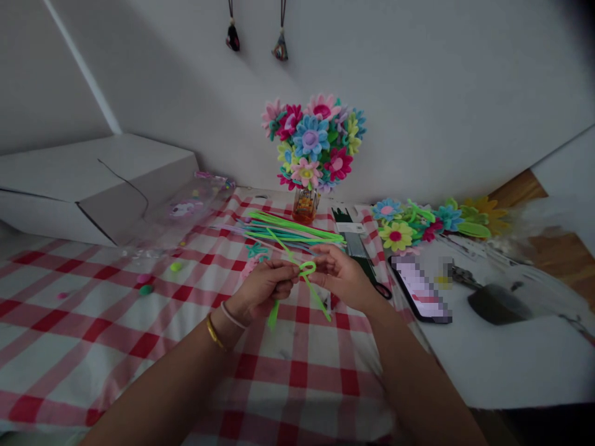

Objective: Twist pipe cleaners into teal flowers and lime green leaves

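Grips are both closed, and both have hold of one lime-green pipe cleaner [317, 298], which we hold up between our hands above the cloth. Our left hand [264, 288] curls into a loose fist around the thin, fuzzy stem, with a short end poking out below. Our right hand [341, 277] pinches a small round loop [307, 267] in the stem between thumb and fingertips, and a long, straight tail slants down beside it. Our forearms [158, 396] come in from the bottom of the view, angled toward each other. A gold bangle [214, 331] and a pale bangle [232, 316] sit on the left wrist.

Just past our hands lies a bundle of pipe cleaners [292, 232] in green, teal and purple. Behind it stands a bouquet of felt flowers [311, 139] in an amber vase [305, 206], and more felt flowers [409, 226] lie to the right. Near our right hand are black scissors handles [383, 290] and a phone [421, 289] with a pixelated screen. A red-and-white checked cloth [93, 328] covers part of the counter [511, 365], with small pom-poms [175, 267] dotted across it. A white box [93, 186] sits at left, near a pale wall [418, 93] hung with two ornaments [255, 37].
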`<state>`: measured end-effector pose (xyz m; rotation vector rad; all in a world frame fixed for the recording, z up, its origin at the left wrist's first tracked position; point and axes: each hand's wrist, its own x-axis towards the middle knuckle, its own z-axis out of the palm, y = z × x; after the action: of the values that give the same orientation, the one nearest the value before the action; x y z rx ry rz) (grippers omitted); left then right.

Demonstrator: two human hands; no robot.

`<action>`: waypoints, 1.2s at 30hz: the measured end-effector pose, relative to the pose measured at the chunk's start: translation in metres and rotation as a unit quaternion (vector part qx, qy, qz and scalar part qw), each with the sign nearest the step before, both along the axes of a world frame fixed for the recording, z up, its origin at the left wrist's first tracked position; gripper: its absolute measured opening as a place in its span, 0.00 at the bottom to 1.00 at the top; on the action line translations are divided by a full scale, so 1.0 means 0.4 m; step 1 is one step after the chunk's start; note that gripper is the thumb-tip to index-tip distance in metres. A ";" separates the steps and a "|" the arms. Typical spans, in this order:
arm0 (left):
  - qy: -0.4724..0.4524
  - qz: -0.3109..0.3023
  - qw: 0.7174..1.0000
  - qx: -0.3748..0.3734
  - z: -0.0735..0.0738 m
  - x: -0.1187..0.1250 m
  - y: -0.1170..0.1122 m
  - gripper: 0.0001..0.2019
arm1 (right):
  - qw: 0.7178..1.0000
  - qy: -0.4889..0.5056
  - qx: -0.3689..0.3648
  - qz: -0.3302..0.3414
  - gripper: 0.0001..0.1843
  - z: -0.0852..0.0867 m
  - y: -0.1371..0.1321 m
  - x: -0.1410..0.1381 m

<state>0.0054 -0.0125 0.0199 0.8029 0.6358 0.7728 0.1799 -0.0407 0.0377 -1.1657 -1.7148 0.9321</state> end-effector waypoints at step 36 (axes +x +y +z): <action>0.056 -0.081 0.990 0.099 0.010 -0.020 -0.009 0.05 | 0.970 -0.179 0.158 0.037 0.09 -0.008 0.022 0.043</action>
<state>-0.0027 -0.0160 0.0239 1.0739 0.5914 0.6515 0.1971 -0.0320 0.0344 -1.1068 -2.1157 0.4806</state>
